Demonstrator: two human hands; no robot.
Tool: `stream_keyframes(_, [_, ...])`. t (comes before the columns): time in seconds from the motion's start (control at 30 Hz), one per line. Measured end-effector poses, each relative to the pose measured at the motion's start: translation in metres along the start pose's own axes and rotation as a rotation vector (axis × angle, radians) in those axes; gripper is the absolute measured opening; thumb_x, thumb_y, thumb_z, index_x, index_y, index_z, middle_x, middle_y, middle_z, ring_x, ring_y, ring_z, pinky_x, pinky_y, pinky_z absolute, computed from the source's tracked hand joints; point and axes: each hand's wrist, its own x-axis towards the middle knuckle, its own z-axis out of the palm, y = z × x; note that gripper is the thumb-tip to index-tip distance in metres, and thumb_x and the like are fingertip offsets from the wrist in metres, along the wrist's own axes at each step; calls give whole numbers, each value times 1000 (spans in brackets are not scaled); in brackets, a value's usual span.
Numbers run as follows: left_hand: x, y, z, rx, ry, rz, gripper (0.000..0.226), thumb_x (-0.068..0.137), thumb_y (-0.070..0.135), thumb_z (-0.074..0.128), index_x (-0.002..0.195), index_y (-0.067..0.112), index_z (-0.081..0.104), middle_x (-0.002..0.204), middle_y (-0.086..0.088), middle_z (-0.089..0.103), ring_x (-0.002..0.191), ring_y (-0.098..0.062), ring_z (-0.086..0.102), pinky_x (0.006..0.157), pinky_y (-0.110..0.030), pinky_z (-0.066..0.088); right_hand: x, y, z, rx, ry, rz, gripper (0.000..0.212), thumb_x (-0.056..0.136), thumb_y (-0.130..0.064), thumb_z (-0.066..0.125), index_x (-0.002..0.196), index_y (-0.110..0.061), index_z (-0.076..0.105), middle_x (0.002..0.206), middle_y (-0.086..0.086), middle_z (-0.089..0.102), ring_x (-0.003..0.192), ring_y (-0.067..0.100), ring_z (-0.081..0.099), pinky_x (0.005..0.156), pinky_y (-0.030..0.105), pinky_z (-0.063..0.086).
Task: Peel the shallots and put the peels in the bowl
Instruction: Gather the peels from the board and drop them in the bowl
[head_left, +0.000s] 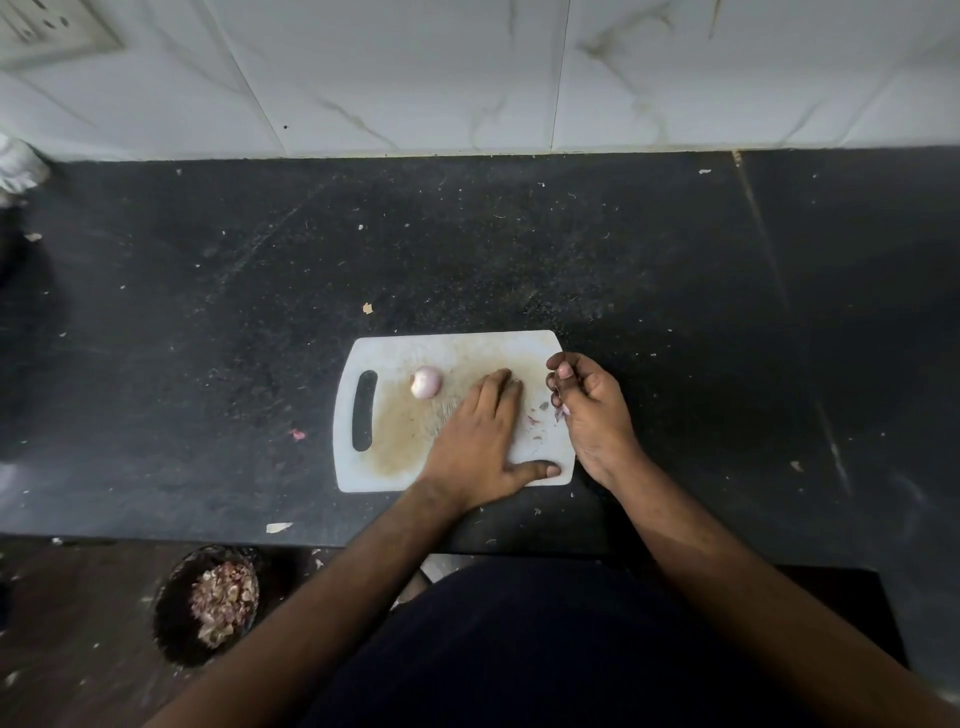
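While the left hand (475, 441) lies flat and empty on the cutting board (374, 467), a peeled shallot (426, 382) sits just beyond its fingertips, to their left. The right hand (589, 410) is farther away, its grip curled around peel scraps (561, 412); the peel bowl (210, 603) sits low, left of the table.

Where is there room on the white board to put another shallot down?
The free patch on the cutting board is its far strip, bordered by the peeled shallot and the handle slot. The near right part is crowded: the left hand lies flat there, the right hand pinches peel bits, and scraps lie between them.
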Motion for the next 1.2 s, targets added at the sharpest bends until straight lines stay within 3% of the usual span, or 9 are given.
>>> stream_keyframes(0.13, [20, -14, -3, 65, 96, 88, 97, 78, 89, 50, 129, 7, 53, 132, -13, 50, 116, -28, 48, 101, -43, 45, 0, -1, 1, -6, -1, 0, 20, 106, -15, 50, 96, -18, 68, 76, -2, 55, 65, 5, 46, 63, 18, 43])
stream_keyframes(0.27, [38, -14, -3, 139, 130, 150, 76, 85, 84, 45, 106, 12, 53, 106, -5, 52, 91, -21, 45, 80, -38, 43, 0, -2, 0, -21, 3, 9, 19, 106, -15, 50, 100, -15, 68, 77, -1, 55, 65, 6, 47, 63, 18, 45])
stream_keyframes(0.53, [63, -11, -3, 200, 61, 236, 66, 92, 67, 41, 114, 8, 61, 101, -9, 63, 87, -28, 64, 76, -41, 50, -1, -2, 1, 57, 15, 35, 20, 107, -14, 49, 108, -4, 65, 73, -2, 54, 60, 4, 46, 54, 20, 45])
stream_keyframes(0.7, [71, -14, -1, 240, 152, 359, 58, 96, 57, 37, 97, 7, 66, 85, -10, 63, 64, -28, 65, 56, -37, 50, 1, 0, 0, 130, 10, 23, 19, 107, -12, 48, 100, -10, 66, 67, -7, 55, 61, 5, 46, 57, 24, 46])
stream_keyframes(0.8, [70, -15, -1, 294, 171, 407, 38, 101, 44, 51, 94, 10, 66, 85, -8, 64, 65, -25, 65, 59, -34, 48, 1, -1, 0, 159, 21, 37, 19, 106, -10, 48, 100, -9, 66, 66, -6, 54, 60, 5, 45, 59, 23, 46])
stream_keyframes(0.87, [69, -16, -1, 305, 154, 402, 24, 99, 35, 64, 96, 12, 66, 88, -7, 66, 69, -24, 65, 64, -35, 49, 0, -1, 1, 167, 32, 34, 19, 106, -10, 48, 100, -9, 66, 66, -5, 53, 59, 5, 44, 59, 22, 45])
stream_keyframes(0.97, [63, -10, -4, 297, 122, 360, 13, 97, 25, 68, 96, 12, 67, 89, -7, 67, 71, -24, 67, 65, -36, 50, -1, -1, 1, 137, 42, 20, 18, 106, -10, 48, 99, -9, 65, 69, -2, 52, 59, 5, 44, 57, 20, 42])
stream_keyframes(1.2, [18, -9, -11, 156, 168, 173, 12, 95, 20, 68, 89, 10, 64, 84, -8, 67, 67, -28, 67, 61, -35, 50, 1, 2, 2, 26, 28, -7, 21, 107, -12, 48, 96, -15, 66, 73, -2, 50, 63, 5, 42, 59, 19, 38])
